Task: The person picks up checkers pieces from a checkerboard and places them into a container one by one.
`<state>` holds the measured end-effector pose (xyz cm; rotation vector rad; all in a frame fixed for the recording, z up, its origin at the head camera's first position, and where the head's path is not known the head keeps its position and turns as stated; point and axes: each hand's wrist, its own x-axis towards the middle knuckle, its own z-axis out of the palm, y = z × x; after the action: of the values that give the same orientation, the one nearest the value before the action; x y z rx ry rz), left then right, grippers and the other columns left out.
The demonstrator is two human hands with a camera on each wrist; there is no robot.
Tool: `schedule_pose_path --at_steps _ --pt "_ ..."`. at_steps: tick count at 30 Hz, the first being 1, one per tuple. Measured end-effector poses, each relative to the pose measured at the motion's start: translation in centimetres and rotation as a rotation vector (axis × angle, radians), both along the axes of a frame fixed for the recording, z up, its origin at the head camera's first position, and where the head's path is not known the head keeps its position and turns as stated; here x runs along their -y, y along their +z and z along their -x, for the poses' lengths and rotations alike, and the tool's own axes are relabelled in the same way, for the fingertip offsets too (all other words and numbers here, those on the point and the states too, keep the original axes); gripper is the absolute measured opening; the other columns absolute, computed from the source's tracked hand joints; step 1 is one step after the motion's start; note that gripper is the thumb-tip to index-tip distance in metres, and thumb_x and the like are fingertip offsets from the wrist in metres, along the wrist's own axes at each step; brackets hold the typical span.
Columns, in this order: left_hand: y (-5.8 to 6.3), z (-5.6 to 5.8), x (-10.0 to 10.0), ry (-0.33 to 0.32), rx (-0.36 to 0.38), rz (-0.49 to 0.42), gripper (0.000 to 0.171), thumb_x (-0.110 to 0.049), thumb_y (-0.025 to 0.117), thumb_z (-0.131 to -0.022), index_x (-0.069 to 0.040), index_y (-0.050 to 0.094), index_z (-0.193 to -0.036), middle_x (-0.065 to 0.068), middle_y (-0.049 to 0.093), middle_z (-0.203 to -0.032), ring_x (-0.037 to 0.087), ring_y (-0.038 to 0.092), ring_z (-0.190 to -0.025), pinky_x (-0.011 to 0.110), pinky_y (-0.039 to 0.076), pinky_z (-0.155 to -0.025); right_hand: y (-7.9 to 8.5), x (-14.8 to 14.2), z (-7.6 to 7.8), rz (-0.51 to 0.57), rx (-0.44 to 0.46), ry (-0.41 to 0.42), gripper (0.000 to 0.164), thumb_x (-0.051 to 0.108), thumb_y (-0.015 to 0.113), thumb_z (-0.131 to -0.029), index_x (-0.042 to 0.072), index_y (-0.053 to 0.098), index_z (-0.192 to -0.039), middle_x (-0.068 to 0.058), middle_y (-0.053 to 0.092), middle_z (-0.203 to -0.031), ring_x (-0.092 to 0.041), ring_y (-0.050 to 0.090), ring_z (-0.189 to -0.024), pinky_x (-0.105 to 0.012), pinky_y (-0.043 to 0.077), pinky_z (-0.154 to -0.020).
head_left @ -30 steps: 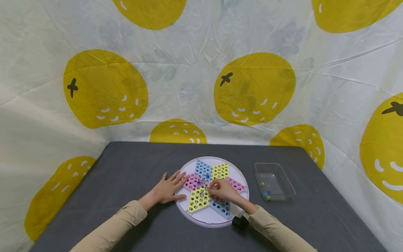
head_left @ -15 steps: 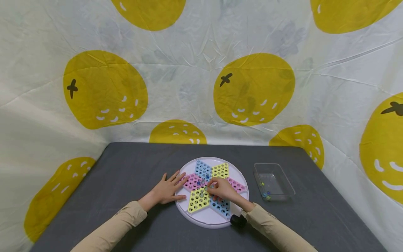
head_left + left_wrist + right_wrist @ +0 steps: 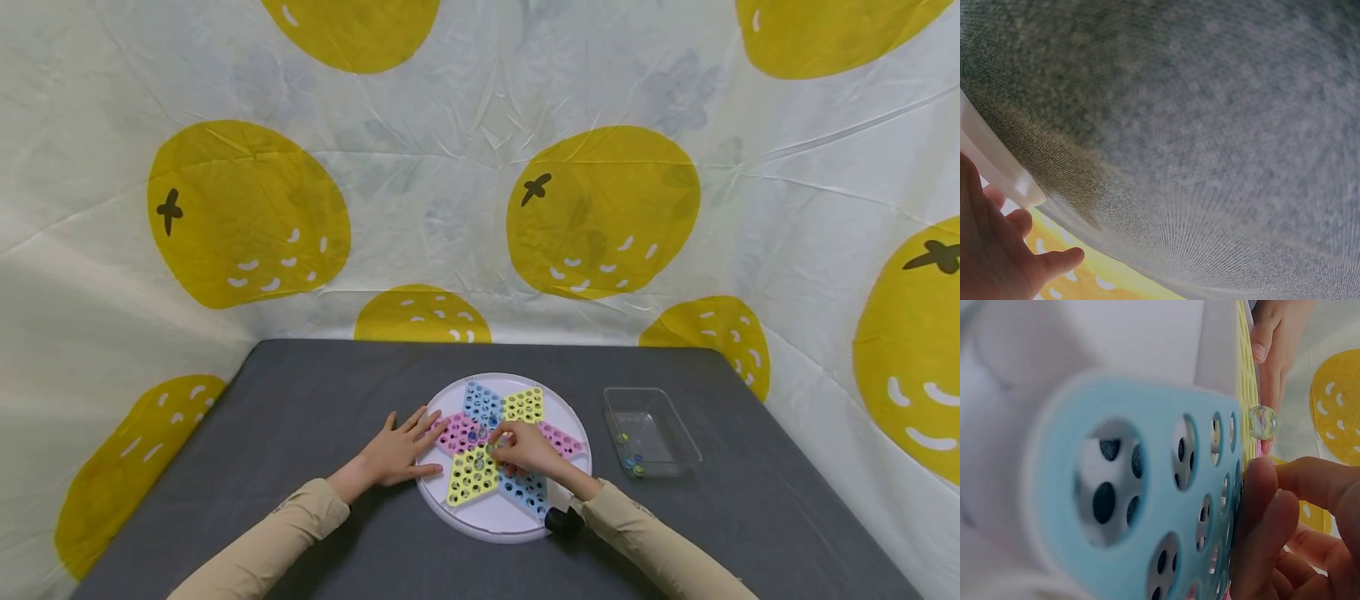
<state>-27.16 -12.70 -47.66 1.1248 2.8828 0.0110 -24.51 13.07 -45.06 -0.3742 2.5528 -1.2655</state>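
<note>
Star board (image 3: pixel 471 482) lies beneath the right hand (image 3: pixel 527 450).

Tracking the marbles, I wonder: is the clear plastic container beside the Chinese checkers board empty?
No, several marbles lie inside the clear plastic container, along its left side.

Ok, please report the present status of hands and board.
Left hand spread at left edge of board. Right hand at its middle, hold unclear. Marbles sit on board. Right hand blocks part of head view.
</note>
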Motion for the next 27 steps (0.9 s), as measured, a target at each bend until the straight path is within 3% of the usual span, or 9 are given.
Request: schedule_pose_path --at_steps 27 --pt "0.10 0.04 0.04 -0.001 0.010 0.007 0.075 -0.063 0.034 -0.084 -0.021 0.018 -0.143 0.004 0.017 -0.150 0.030 0.013 -0.138 0.065 0.019 -0.098 0.47 -0.03 -0.30 -0.003 0.012 -0.005 0.013 0.016 0.063 -0.081 0.006 0.060 -0.088 -0.005 0.062 -0.060 -0.011 0.054 -0.043 -0.025 0.044 -0.040"
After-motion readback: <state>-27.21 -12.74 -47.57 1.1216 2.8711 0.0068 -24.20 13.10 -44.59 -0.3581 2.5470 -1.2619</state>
